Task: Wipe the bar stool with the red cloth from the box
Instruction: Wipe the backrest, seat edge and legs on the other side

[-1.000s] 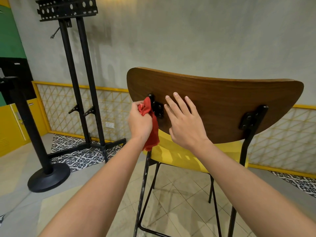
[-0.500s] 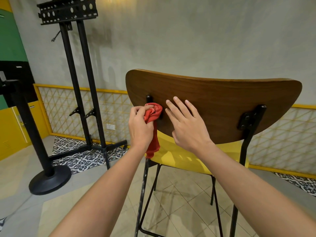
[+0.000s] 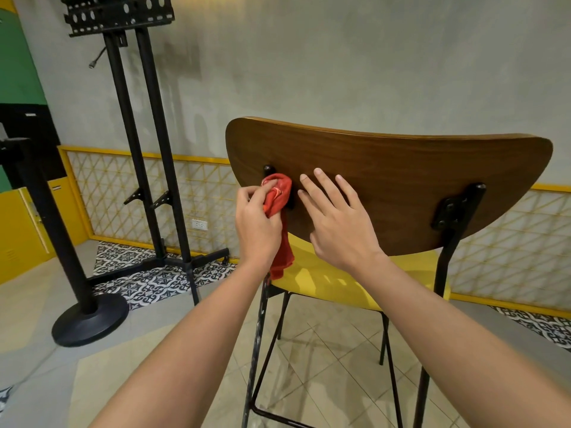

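A café or bar interior: bar stool (image 3: 386, 193) at centre, patterned floor tiles (image 3: 154, 279) (lower left), yellow lattice wall panel (image 3: 105, 193), black TV stand (image 3: 136, 118) upper left

You had a tall black stand (image 3: 136, 143) on your left, made of two thin poles side by side. At its top sat a black metal plate with holes (image 3: 119, 13). Its feet rested on a strip of black and white patterned floor tiles (image 3: 145, 278). Nearer to you stood a thick black post on a round base (image 3: 89, 319). The big wall (image 3: 340, 63) in front of you was grey. Low on it ran a panel of yellow criss-cross lines (image 3: 197, 193), with a small white wall socket (image 3: 199, 224) on it. Far left, you had a yellow cabinet (image 3: 18, 230) and a green patch of wall (image 3: 18, 63).
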Demonstrator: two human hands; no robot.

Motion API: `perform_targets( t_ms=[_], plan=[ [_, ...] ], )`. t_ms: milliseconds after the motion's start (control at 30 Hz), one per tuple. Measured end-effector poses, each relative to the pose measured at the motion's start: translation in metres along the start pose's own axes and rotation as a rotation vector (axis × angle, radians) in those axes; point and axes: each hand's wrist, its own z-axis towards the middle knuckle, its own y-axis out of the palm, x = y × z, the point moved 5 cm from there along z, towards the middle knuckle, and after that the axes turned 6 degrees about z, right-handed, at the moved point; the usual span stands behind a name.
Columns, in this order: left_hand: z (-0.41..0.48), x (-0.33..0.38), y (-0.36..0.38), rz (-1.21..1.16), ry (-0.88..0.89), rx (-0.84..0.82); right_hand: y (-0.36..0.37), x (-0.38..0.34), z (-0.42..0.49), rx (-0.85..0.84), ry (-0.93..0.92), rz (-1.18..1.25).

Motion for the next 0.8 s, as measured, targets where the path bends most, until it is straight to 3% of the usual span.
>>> perform_targets(
  t_ms=[133,333,600,800],
  plan=[
    [-0.015,-0.023,0.004,0.068,-0.074,-0.127,0.000,0.000,-0.001,0.003,-0.002,0.004],
    [0.003,-0.030,0.000,-0.140,-0.286,0.026,0.004,-0.003,-0.004,-0.002,-0.013,-0.021],
    [-0.015,-0.067,0.021,-0.070,-0.457,-0.390,0.007,-0.002,-0.009,0.018,-0.022,-0.025],
    [-0.008,-0.056,0.020,-0.157,-0.441,-0.302,0.009,-0.004,-0.009,0.020,-0.022,-0.028]
  ],
)
